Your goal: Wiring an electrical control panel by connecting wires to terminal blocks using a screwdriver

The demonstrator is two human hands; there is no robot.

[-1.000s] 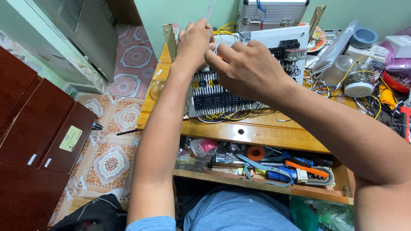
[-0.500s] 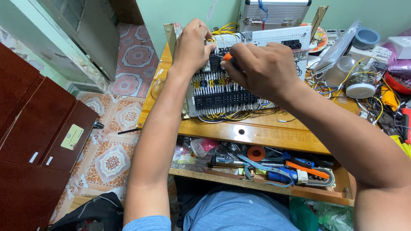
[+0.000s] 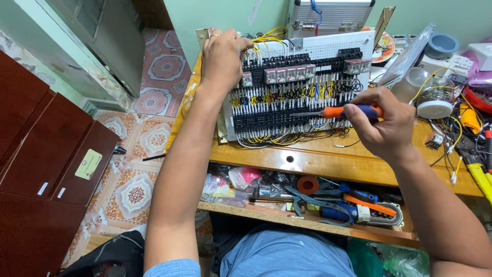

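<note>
Standing propped upright on the wooden table [image 3: 328, 159], the white perforated wiring board packed with black terminal blocks and yellow wires [image 3: 297, 97] is gripped at its top-left corner by the left hand [image 3: 223, 59]; it is judged stiff but delicate, best held by the edges. The orange-and-blue-handled screwdriver [image 3: 343, 111] is clamped in the right hand [image 3: 382, 125], its tip at the terminals.

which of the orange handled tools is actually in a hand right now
The orange-and-blue screwdriver in the right hand, tip at the wiring panel; the others lie on the shelf below.
</note>
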